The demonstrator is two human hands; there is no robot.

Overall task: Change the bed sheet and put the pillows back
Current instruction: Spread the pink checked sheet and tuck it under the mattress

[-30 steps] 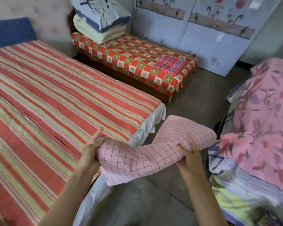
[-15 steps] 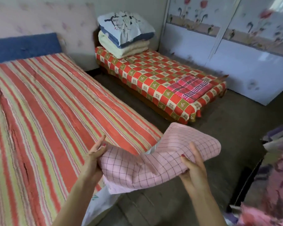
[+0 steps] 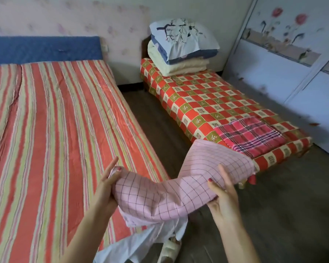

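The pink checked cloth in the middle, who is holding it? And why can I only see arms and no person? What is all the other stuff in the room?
The picture comes from a camera worn on a person's head, looking forward and down, so you see only their arms and hands. The left hand and the right hand each grip one side of the folded pink checked cloth, holding it up in the air beside the big bed. That big bed has a red and green striped cover and a blue headboard. Across the dark floor stands a smaller bed with a red and gold checked cover. At its head sits a stack of folded bedding with a pillow on top, and near its foot lies a folded red plaid cloth. Flowered wardrobe doors are behind.
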